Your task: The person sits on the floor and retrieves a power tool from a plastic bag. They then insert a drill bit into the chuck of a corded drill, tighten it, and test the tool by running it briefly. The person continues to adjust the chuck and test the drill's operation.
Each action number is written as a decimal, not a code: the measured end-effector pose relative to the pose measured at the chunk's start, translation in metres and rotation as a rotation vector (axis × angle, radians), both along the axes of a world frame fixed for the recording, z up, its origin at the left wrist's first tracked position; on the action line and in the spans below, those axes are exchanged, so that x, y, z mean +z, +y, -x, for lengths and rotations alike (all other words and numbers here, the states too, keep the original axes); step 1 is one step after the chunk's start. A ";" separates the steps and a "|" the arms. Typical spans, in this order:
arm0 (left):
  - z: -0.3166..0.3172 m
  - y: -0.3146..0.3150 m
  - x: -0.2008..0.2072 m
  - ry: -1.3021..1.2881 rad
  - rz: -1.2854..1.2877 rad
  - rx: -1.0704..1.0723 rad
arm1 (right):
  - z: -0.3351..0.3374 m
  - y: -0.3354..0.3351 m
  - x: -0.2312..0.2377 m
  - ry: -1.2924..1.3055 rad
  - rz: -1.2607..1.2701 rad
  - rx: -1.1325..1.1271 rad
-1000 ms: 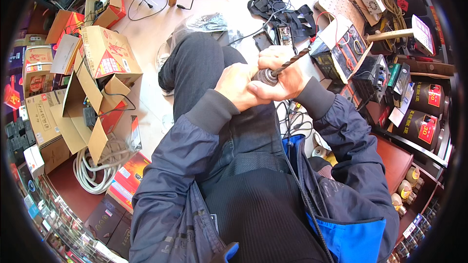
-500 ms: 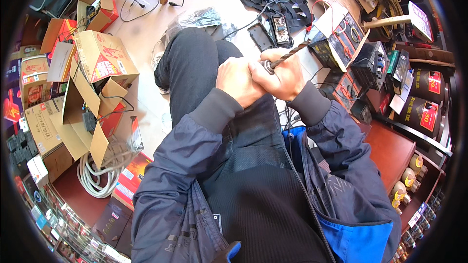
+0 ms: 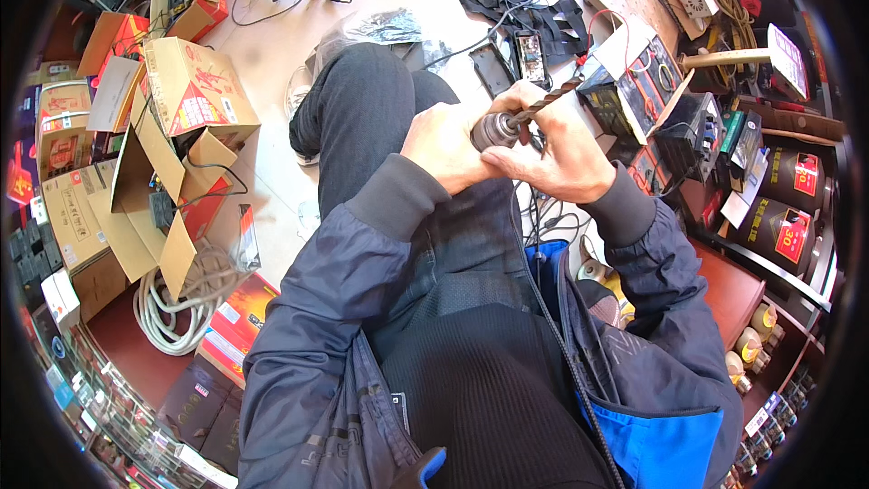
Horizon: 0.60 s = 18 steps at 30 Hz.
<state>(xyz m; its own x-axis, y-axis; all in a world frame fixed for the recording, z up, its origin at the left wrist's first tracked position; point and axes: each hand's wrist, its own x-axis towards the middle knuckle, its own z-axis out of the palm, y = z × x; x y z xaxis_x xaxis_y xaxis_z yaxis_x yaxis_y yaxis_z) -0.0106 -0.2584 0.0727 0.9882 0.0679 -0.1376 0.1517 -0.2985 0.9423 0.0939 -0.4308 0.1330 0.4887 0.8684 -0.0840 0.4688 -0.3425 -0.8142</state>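
My left hand (image 3: 442, 147) is closed around a grey metal drill chuck (image 3: 492, 131) above my lap; whatever lies behind the chuck is hidden by that hand. From the chuck's mouth a dark twisted drill bit (image 3: 549, 101) sticks out toward the upper right. My right hand (image 3: 572, 152) curves loosely about the front of the chuck, open, thumb below and fingers above with a gap between them. Its thumb tip lies by the chuck's lower edge, and the bit passes in front of its fingers.
Opened cardboard boxes (image 3: 204, 95) and a coiled pale hose (image 3: 172, 317) lie at the left. Beyond my knees, an opened device (image 3: 529, 56) rests by black straps (image 3: 570, 27) and cables. To the right stand a box with red leads (image 3: 644, 81) and a brown stool (image 3: 724, 285).
My right hand has loosened from around the chuck and spread its thumb and fingers, so more of the chuck shows. The bit's tip has shifted slightly right and down.
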 end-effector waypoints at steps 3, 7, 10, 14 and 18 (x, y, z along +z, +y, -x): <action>-0.003 -0.005 0.003 -0.056 0.097 0.014 | 0.000 -0.002 -0.004 -0.082 -0.178 0.053; -0.001 -0.001 0.009 0.002 0.041 -0.025 | 0.008 -0.010 -0.004 0.244 -0.106 -0.160; -0.001 -0.002 0.009 0.013 0.002 -0.029 | 0.011 -0.012 -0.009 0.150 -0.004 -0.182; 0.000 -0.002 0.006 -0.048 0.047 -0.012 | 0.005 -0.012 -0.016 0.029 -0.157 -0.070; 0.001 -0.001 0.005 -0.035 0.057 -0.005 | 0.006 -0.015 -0.009 -0.044 -0.171 -0.050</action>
<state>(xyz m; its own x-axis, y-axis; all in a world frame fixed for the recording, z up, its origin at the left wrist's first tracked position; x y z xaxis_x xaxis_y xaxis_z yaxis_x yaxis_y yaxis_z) -0.0117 -0.2592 0.0779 0.9928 0.0560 -0.1060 0.1166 -0.2453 0.9624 0.0880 -0.4462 0.1238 0.5319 0.8425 0.0853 0.4907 -0.2245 -0.8419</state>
